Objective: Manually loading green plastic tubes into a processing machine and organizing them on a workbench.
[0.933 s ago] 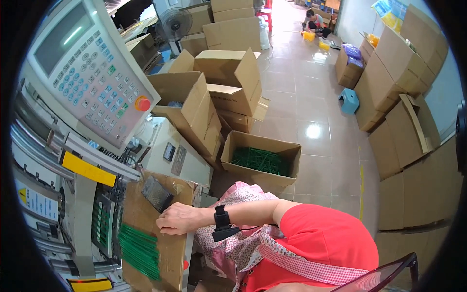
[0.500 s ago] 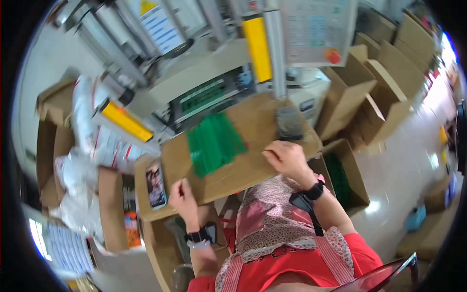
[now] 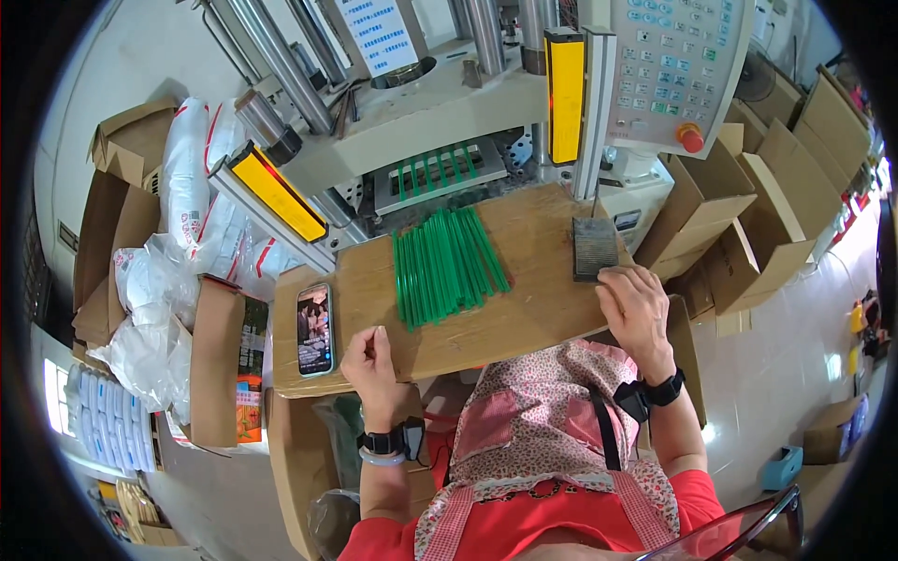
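On the cardboard-covered table [image 3: 552, 210] lies a row of thin green plastic strips [image 3: 440, 266], side by side. My left hand [image 3: 370, 365] is over the near edge, between the phone and the strips, with its fingers curled and nothing visible in them. At the right end, my right hand [image 3: 638, 304] has bent fingers at the near corner of a grey ridged block [image 3: 595, 248], apparently touching it. Its palm side is hidden. Behind the table, more green strips [image 3: 438, 173] lie across a metal mould [image 3: 383, 194] in the press.
A phone [image 3: 315, 327] with a lit screen lies at the table's left end. Yellow-faced posts [image 3: 565, 98] flank the press, and a control panel [image 3: 669, 70] with a red knob [image 3: 689, 137] stands right. Cardboard boxes [image 3: 697, 201] and white sacks [image 3: 184, 178] stand at the sides.
My right hand has moved right, from over the table to the grey block's near corner. My left hand stays curled near the front edge. The view has shifted and is sharper.
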### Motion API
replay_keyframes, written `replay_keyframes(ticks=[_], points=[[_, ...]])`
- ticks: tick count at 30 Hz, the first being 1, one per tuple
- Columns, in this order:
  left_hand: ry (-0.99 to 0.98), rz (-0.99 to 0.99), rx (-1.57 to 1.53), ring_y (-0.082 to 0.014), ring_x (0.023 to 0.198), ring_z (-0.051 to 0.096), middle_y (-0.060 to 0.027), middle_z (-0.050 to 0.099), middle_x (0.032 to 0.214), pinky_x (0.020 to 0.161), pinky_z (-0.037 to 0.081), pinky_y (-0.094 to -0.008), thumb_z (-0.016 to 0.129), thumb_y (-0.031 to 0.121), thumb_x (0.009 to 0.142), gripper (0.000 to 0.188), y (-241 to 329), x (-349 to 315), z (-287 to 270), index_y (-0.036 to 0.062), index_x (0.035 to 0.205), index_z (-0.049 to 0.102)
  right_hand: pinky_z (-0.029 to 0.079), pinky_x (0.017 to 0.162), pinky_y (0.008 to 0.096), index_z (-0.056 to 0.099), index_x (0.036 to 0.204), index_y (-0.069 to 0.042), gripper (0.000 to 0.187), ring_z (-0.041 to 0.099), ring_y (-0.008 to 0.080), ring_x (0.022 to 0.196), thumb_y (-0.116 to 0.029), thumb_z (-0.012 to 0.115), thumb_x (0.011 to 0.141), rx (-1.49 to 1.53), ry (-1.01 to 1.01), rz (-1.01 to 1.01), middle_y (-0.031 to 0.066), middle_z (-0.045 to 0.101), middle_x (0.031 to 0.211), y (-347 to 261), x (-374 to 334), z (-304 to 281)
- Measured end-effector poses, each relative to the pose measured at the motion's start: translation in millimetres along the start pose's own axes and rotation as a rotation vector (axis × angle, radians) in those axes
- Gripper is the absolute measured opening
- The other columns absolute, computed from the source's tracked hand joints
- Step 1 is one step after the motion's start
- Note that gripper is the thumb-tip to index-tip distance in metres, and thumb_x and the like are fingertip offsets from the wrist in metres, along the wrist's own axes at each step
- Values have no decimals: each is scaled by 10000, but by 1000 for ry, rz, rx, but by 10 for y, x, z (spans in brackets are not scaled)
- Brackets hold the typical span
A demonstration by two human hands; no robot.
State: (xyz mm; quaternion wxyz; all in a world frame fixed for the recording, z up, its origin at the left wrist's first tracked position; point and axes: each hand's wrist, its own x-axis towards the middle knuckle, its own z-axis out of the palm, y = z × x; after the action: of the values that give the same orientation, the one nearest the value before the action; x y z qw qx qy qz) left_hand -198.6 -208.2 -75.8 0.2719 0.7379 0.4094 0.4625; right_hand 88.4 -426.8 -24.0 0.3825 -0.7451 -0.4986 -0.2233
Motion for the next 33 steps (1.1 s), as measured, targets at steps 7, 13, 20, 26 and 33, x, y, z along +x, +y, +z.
replay_keyframes(ticks=[7, 13, 20, 26, 33], points=[[-23, -17, -25, -49, 589, 441, 8, 525, 641, 532, 378, -224, 634, 104, 903, 129, 21, 22, -14, -14, 852, 628, 471, 841, 423, 635, 903, -37, 151, 614, 293, 849, -93, 670, 767, -109, -125, -104, 101, 662, 916, 63, 9, -7], [-37, 0, -11, -42, 621, 465, 13, 546, 669, 561, 383, -203, 610, 123, 922, 153, 11, -15, -37, -19, 867, 628, 467, 824, 427, 627, 926, -51, 196, 611, 267, 824, -101, 691, 748, -67, -14, -184, 76, 657, 924, -136, 45, -169], [-38, -65, -21, -43, 615, 461, 14, 541, 665, 556, 376, -203, 611, 133, 923, 162, 32, 8, -38, -17, 868, 627, 464, 677, 348, 644, 876, -86, 166, 593, 213, 738, -133, 717, 734, 82, -111, -330, 36, 621, 848, -322, -335, -196], [-8, -6, -37, -41, 611, 462, 16, 539, 659, 553, 375, -203, 616, 136, 922, 163, -42, 35, 8, -17, 869, 625, 460, 557, 355, 642, 841, -64, 129, 579, 250, 642, -131, 709, 753, 289, -190, -255, 59, 591, 743, -247, -369, 36], [20, 10, -66, -44, 603, 469, 14, 543, 654, 546, 375, -205, 626, 147, 920, 169, -101, 11, 4, -13, 866, 627, 464, 574, 384, 608, 743, -32, 122, 574, 301, 651, -125, 677, 782, 393, -243, -102, 110, 578, 699, -170, -366, 180]])
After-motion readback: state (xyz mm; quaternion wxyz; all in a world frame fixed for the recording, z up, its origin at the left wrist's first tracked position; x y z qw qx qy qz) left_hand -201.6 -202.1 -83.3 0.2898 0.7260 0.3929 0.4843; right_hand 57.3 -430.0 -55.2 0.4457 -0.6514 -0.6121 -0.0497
